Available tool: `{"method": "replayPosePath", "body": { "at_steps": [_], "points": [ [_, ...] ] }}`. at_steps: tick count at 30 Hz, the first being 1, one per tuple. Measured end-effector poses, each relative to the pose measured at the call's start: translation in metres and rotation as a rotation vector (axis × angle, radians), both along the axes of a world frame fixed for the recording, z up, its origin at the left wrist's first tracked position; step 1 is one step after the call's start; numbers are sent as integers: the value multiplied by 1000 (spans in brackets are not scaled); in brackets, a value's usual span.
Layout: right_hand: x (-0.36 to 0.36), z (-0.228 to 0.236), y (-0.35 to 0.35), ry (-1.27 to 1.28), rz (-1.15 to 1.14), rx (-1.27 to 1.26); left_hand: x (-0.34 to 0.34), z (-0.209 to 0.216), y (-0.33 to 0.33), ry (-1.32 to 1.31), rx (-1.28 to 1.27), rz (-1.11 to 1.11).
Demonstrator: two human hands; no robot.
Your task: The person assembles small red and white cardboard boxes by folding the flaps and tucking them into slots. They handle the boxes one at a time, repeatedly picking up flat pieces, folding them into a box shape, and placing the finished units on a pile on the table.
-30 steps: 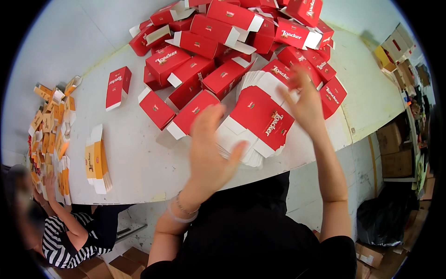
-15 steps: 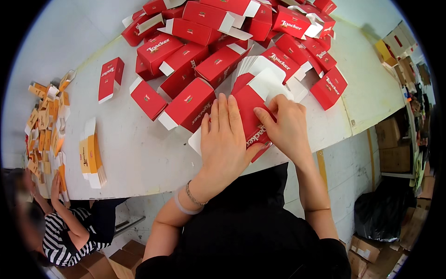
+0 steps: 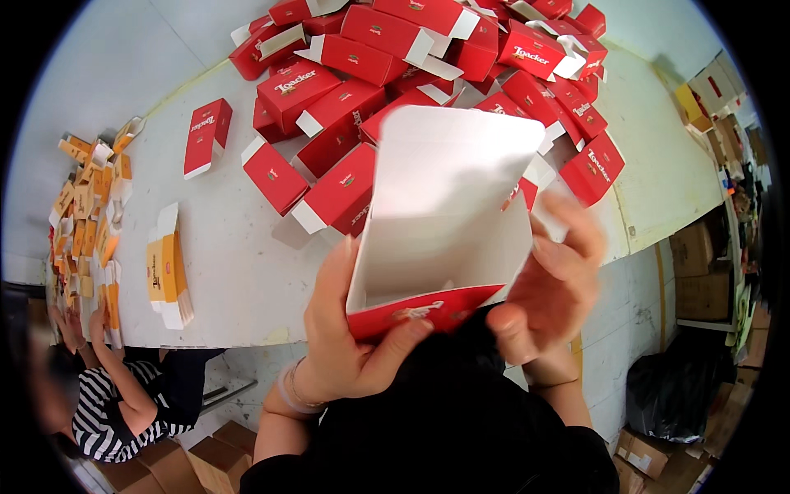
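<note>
A pale table (image 3: 247, 288) spreads across the view, its near edge curving in front of the person. Over its far side lies a big heap of red boxes (image 3: 362, 59), tumbled at all angles, many with white end flaps sticking out. At the far left a loose pile of yellow cartons (image 3: 85, 202) covers the table's other end. The open red carton (image 3: 444, 239) is held up in front of the person's body, over the table's near edge, its white inside facing the camera and a broad white flap standing up at the back.

The left hand (image 3: 350, 329) grips this carton: fingers along its left wall, thumb pressed across the red front. The right hand (image 3: 559, 288) is blurred, half open and cupped, thumb apart from the fingers, beside the carton's right wall; I cannot tell whether it touches. A small stack of flat yellow cartons (image 3: 169, 267) lies left of the hands, and a single red box (image 3: 207, 136) beyond it. Bracelets (image 3: 296, 389) circle the left wrist.
</note>
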State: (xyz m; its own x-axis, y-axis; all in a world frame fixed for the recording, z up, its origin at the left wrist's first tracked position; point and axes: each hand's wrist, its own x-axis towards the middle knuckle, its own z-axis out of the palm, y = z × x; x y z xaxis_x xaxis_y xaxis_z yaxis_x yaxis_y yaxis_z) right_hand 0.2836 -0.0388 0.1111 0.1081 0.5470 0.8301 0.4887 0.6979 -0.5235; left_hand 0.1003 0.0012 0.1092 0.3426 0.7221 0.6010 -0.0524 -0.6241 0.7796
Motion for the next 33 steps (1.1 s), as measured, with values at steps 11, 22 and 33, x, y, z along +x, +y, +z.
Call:
{"method": "replayPosePath", "body": {
  "at_steps": [11,22,33],
  "points": [
    [-6,-15,-2,-29,3,-5,-12,-30,14,-27,-191,-282],
    [-3,21,-7,70,236,-647,-16,-30,31,180,23,-146],
    [-1,17,-4,-234,179,-487,-12,-30,26,248,71,-69]
  ]
}}
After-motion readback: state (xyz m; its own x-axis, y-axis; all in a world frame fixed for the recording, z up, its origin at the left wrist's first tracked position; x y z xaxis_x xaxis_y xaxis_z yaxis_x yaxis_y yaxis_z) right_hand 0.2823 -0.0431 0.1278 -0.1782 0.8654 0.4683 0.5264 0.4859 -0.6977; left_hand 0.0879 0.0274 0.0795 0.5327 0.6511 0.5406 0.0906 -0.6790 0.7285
